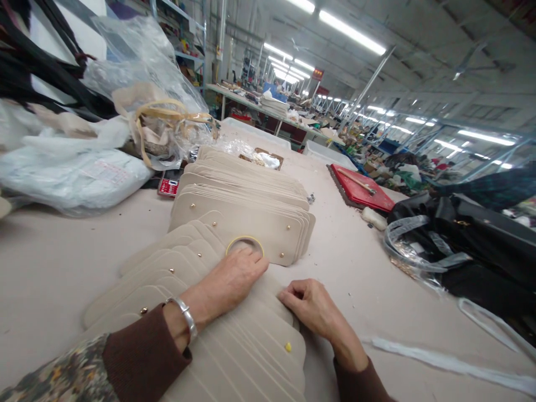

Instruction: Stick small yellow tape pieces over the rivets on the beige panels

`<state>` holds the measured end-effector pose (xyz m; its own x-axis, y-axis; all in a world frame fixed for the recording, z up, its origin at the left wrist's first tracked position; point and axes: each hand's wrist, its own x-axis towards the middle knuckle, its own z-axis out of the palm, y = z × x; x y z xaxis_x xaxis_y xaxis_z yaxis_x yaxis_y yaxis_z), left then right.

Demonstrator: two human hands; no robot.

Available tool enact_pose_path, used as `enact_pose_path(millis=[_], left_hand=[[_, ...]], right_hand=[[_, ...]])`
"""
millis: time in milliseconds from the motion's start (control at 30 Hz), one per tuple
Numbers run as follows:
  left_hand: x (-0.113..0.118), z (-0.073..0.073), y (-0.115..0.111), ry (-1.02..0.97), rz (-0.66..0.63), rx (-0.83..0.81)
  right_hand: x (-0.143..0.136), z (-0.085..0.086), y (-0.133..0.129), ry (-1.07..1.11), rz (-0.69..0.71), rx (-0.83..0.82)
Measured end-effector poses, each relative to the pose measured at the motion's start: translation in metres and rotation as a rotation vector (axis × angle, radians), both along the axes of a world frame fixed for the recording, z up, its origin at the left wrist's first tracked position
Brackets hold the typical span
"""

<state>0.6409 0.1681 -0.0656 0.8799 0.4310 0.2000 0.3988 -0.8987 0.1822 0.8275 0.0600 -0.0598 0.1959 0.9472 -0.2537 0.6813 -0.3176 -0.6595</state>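
Note:
Fanned beige panels [234, 340] with rounded corners and small brass-coloured studs spread across the table in front of me. My left hand [238, 276], with a silver bangle at the wrist, is closed on a yellow-rimmed ring that looks like a roll of tape [228, 243]. It is over the panels, and its fingers partly hide the roll. At the panels' right edge, my right hand [312, 307] has thumb and forefinger pinched together; what lies between them cannot be made out. A yellow bit [288, 347] sits on one panel near the lower right.
Behind stands another stack of studded beige panels [238, 209]. Plastic-wrapped bundles [75, 176] crowd the left. On the right are a red board [360, 188] with a hammer on it, a black bag [473, 240] and a white strip [439, 360]. A small box [274, 159] sits farther back.

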Motion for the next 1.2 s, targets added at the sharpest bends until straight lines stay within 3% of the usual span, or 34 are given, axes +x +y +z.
enact_pose_path(millis=[67, 233, 400, 533, 700, 833, 967, 1033, 1100, 1200], left_hand=[[-0.001, 0.001, 0.0, -0.056, 0.0, -0.028], [-0.003, -0.002, 0.0, -0.283, -0.028, -0.087], [-0.004, -0.006, 0.002, -0.434, -0.012, -0.013], [-0.003, -0.005, 0.003, -0.446, 0.035, 0.01], [-0.003, -0.001, -0.001, -0.489, 0.051, -0.019], [-0.009, 0.013, 0.001, -0.593, 0.104, -0.044], [-0.018, 0.029, 0.006, -0.696, 0.175, -0.02], [-0.021, 0.032, 0.009, -0.709, 0.203, 0.001], [-0.024, 0.035, 0.01, -0.692, 0.202, 0.011], [-0.032, 0.047, 0.009, -0.643, 0.181, 0.037]], right_hand=[[0.002, 0.0, 0.001, 0.06, -0.026, 0.041], [0.006, -0.007, 0.004, 0.23, -0.253, 0.187], [0.009, -0.017, 0.004, 0.218, -0.304, 0.262], [0.009, -0.02, 0.004, 0.193, -0.281, 0.268], [0.002, -0.016, 0.003, -0.003, -0.124, 0.347], [-0.009, -0.001, 0.0, -0.161, 0.033, 0.317], [-0.044, 0.028, -0.026, -0.287, 0.339, 0.441], [-0.073, 0.032, -0.047, -0.293, 0.532, 0.512], [-0.103, 0.023, -0.065, -0.317, 0.711, 0.701], [-0.133, -0.007, -0.077, -0.463, 0.78, 0.745]])
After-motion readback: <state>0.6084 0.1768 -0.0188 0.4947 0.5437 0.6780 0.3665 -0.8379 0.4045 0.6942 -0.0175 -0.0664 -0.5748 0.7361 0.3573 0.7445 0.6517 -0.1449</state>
